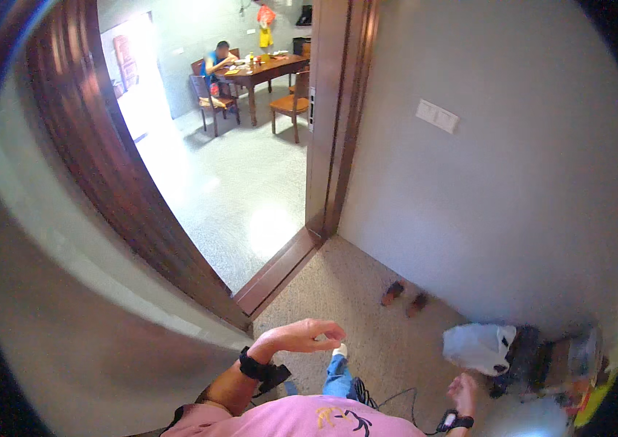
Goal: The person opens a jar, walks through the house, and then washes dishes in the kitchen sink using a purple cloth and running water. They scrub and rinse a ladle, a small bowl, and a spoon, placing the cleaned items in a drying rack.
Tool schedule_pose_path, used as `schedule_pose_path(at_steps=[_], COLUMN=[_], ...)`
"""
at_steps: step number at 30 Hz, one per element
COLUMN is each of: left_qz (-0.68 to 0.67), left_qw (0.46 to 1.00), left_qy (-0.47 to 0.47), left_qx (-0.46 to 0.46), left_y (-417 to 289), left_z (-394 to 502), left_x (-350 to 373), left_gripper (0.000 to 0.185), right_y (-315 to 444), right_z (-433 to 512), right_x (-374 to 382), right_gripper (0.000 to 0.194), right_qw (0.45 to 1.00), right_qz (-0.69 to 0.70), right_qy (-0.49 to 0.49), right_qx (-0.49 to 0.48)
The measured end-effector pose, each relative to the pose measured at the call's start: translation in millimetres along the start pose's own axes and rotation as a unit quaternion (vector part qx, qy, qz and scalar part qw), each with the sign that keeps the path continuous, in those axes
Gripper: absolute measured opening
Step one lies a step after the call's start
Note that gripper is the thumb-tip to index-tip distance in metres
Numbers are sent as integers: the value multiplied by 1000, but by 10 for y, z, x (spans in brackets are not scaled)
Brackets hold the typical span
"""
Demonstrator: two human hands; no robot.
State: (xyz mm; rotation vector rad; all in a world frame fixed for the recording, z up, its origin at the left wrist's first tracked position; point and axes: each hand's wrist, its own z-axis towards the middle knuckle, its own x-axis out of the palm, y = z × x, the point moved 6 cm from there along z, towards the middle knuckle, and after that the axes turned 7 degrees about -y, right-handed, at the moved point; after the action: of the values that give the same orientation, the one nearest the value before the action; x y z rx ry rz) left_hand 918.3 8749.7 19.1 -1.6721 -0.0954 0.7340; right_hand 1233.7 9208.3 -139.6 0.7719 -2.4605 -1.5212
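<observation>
My left hand (309, 334) is held out in front of my body, its fingers loosely curved and the thumb apart, with nothing in it. A black strap with a dark device (265, 371) circles that wrist. Low on the right is my right hand (463, 390), small and blurred; no object shows in it, and its finger pose is unclear. Its wrist wears a black band with a small white-faced device (449, 419). A white plastic bag (475, 345) lies on the floor just beyond the right hand. Beneath the left hand, one leg in blue trousers (337, 377) steps forward.
A brown door frame (336, 125) and raised threshold (276, 267) lead into a bright room. There, a person (213, 63) sits at a wooden table (265, 68) with chairs (290, 104). Dark slippers (393, 293) lie by the wall below switches (437, 116). A black cable (396, 397) hangs beside me.
</observation>
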Motion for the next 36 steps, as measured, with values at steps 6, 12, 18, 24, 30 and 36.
schedule_pose_path(at_steps=[6,12,18,24,30,36], left_qz=[42,-98,-228,-92,-77,-100], left_qw=[988,921,848,853,932,931], left_qy=[-149,-346,-425,-451,-306,-279], left_qx=[-5,-151,-221,-245,-178,-212], left_y=[277,885,1682,2228,2865,3633], left_z=[583,321,39,126,797,1391], left_x=[-1342,-2539,-3611,-5066,-6356,-7869], left_gripper=[42,36,36,34,39,30], right_y=[1375,2140,2493,2564,2917,3526], right_z=[1288,1082,64,-46,373,730], right_x=[2446,6347,9046,10705,12623,14709], right_gripper=[24,37,33,34,38,37], right_qw=[973,870,746,726,763,780], right_qz=[-132,-203,-199,-261,-245,-205], right_qy=[138,419,596,617,582,570], right_qx=[-132,-163,-219,-158,-139,-154])
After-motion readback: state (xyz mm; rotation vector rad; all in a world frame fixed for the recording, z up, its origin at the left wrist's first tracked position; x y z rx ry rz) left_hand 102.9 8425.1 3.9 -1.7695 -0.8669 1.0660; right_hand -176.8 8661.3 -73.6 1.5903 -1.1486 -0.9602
